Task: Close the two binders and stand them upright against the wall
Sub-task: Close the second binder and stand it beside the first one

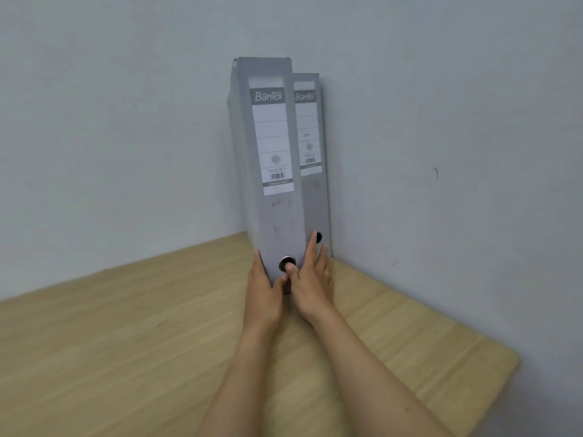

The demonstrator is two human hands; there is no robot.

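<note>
Two grey closed binders stand upright in the corner of a wooden table, spines facing me. The nearer binder is on the left and sticks out further towards me. The second binder stands behind it on the right, touching the right wall. My left hand grips the nearer binder's bottom left edge. My right hand holds its bottom right edge, thumb by the metal finger ring, fingers reaching between the two binders.
The light wooden table fills the lower view. Grey walls meet in the corner behind the binders. The table's right front corner is rounded and ends beside the right wall.
</note>
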